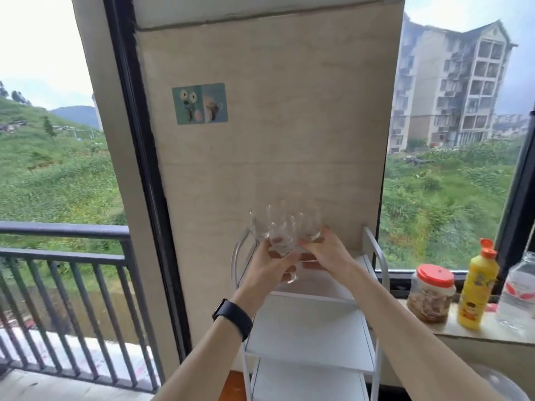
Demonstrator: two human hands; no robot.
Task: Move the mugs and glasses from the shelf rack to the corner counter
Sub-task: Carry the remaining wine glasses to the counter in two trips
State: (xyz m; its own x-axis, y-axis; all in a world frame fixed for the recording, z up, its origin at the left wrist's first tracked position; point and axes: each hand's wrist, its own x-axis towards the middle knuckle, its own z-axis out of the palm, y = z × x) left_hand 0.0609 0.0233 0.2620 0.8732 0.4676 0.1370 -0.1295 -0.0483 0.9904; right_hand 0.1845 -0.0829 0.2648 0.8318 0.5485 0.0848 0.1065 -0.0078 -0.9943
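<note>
Above the top shelf of a white shelf rack [373, 256] I hold a cluster of clear stemmed glasses. My left hand [270, 266], with a dark band on its wrist, grips the left and middle glasses [262, 224] by their stems and bases. My right hand [324, 256] grips the right glass [311, 224] from below. The bowls stand upright and close together, blurred by motion. The stems and bases are mostly hidden by my fingers. No mugs are in view.
The rack stands against a beige wall panel [275, 125] between two windows. On the window ledge [477, 334] at right stand a red-lidded jar [431, 293], a yellow bottle [477, 287] and a clear water bottle [521, 293]. A dark balcony railing [63, 256] runs at left.
</note>
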